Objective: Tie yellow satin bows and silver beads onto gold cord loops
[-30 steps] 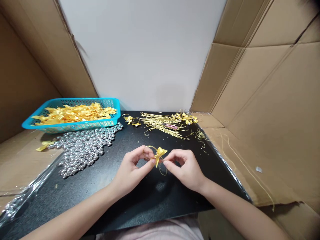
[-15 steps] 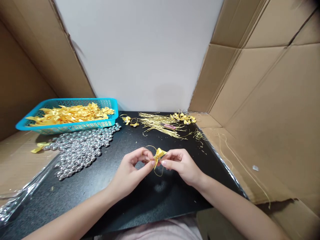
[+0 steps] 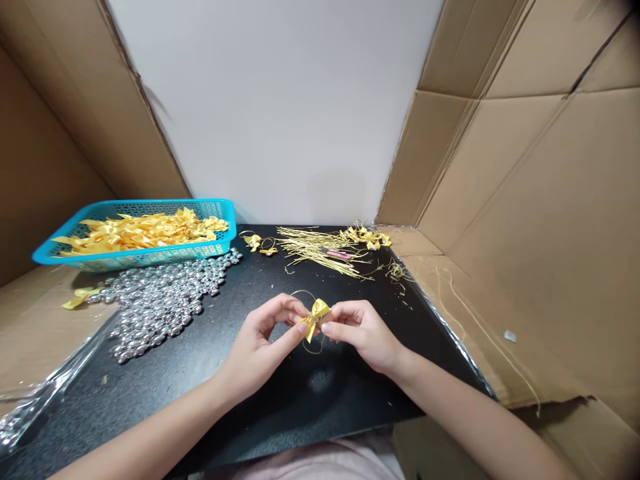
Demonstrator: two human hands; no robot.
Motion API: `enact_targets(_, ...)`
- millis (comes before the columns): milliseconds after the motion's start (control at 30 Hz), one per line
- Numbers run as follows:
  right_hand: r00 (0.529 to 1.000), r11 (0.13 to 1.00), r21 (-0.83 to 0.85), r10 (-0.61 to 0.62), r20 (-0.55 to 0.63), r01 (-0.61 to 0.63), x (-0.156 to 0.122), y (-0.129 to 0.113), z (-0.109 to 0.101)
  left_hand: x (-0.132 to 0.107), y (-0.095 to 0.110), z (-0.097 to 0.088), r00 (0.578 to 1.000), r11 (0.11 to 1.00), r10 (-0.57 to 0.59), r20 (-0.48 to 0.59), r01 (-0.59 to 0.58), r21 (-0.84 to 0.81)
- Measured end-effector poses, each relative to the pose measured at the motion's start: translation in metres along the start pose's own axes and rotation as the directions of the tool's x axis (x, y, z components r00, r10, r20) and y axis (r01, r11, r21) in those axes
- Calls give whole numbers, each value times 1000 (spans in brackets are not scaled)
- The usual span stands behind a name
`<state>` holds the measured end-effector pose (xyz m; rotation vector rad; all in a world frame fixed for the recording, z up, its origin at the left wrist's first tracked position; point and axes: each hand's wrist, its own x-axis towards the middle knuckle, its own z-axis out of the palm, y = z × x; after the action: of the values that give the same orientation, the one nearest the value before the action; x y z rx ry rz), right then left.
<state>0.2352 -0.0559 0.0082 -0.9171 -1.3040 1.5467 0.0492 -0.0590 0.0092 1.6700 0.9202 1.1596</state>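
Over the middle of the black mat (image 3: 280, 413), both my hands pinch one small yellow ribbon bow (image 3: 315, 315) with a thin gold cord looped through it. My left hand (image 3: 263, 347) grips it from the left with thumb and forefinger closed. From the right, my right hand (image 3: 363, 333) pinches the bow's centre and the cord. The gold loop hangs just below the fingers, above the mat.
A turquoise basket (image 3: 150, 252) of yellow bows stands at the back left. A heap of silver beads (image 3: 160, 300) lies in front of it. Gold cords (image 3: 320, 247) and finished bows (image 3: 367, 235) lie at the back. Cardboard walls (image 3: 525, 200) enclose both sides.
The hands have stayed in place over the mat. The fingers have worked the bow and cord slightly, and the cord loop hanging below looks smaller.
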Motion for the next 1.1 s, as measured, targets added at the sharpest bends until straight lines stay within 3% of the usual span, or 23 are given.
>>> enact_targets(233, 1000, 1000, -19, 6, -9, -6, -1, -1, 3, 0, 1, -1, 1000, 998, 14, -11, -14, 59)
enact_targets(533, 999, 1000, -11, 16, -44, -17, -2, 0, 4, 3, 4, -6, 964, 882, 263, -24, -231, 411)
enact_targets(600, 999, 1000, 0, 23, -46, -23, -2, 0, 4, 3, 3, -6, 965, 891, 258, -44, -220, 398)
enact_targets(800, 996, 1000, -1, 24, -86, -24, -2, 1, 5, 2, -3, -2, 992, 989, 87, -87, -75, 130)
enact_targets(1100, 990, 1000, -13, 7, -141, -9, -2, 0, 5, 2, -4, -3, 991, 986, 93, -91, -79, 149)
